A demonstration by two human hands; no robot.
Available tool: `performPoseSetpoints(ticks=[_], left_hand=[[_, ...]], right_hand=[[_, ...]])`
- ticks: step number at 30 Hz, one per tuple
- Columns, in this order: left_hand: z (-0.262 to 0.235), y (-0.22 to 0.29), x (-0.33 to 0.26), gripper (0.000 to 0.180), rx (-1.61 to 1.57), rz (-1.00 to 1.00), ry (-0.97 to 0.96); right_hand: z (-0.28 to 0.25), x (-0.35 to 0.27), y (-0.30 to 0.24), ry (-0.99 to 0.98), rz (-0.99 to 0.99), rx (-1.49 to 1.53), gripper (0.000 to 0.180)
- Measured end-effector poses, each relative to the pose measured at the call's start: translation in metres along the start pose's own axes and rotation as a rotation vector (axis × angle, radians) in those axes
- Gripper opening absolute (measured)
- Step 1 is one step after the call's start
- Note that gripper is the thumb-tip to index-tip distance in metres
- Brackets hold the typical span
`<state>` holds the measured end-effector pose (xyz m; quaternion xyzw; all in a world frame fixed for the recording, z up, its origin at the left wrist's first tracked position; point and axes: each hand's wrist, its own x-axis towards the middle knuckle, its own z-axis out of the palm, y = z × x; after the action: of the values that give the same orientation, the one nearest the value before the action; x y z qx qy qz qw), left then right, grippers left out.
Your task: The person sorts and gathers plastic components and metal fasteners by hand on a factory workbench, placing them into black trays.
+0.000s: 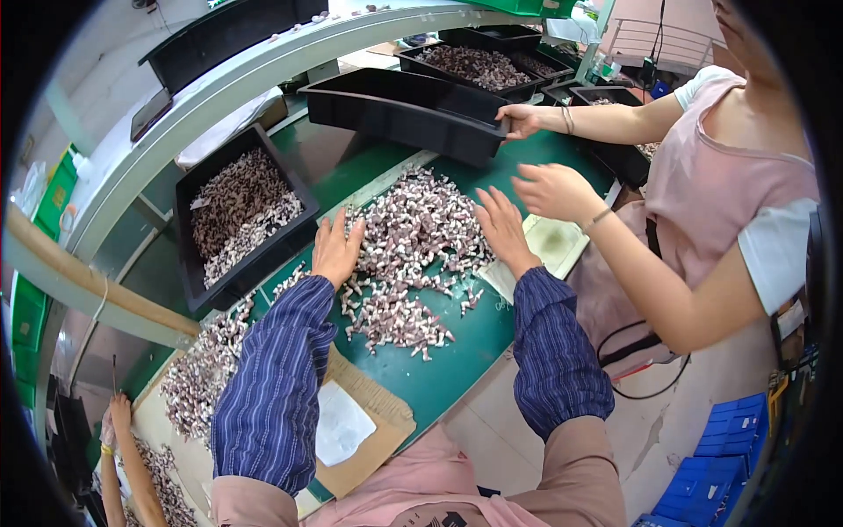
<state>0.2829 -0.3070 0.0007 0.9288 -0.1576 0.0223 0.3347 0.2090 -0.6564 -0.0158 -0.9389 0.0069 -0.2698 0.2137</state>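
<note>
A heap of small white and purplish-brown pieces (420,224) lies on the green tabletop (439,360) in front of me; the pieces are too small to name. At the heap's left edge rests my left hand (338,249), its fingers stretched out and touching the pieces. My right hand (506,230) lies along the right edge, fingers spread, with nothing held. Beyond the heap, a co-worker's hand grips the end of a long black bin (404,114), which is tilted. That person's other hand (562,195) hovers near my right hand, blurred.
To the left stands a black bin (189,255) part filled with similar pieces. More pieces (198,386) spread beside my left sleeve, near another person's hands (118,417). Cardboard (386,408) with a white sheet lies at the near edge. Blue crates (702,487) stand at lower right.
</note>
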Motion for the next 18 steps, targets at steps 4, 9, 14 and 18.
performPoseSetpoints(ticks=[4,9,14,18], left_hand=[[0.016,0.002,0.013,0.074,0.021,-0.089,0.013],[0.024,0.0,0.013,0.069,0.13,-0.042,0.049],[0.03,0.007,0.009,0.071,0.051,-0.056,0.036],[0.018,0.011,0.004,0.072,0.041,-0.08,0.055]], right_hand=[[0.014,0.062,-0.013,-0.31,-0.074,0.215,0.058],[0.046,0.125,-0.046,-0.578,0.061,0.196,0.069],[0.055,0.136,-0.037,-0.713,0.096,0.239,0.079],[0.037,0.127,-0.061,-0.747,0.151,0.218,0.067]])
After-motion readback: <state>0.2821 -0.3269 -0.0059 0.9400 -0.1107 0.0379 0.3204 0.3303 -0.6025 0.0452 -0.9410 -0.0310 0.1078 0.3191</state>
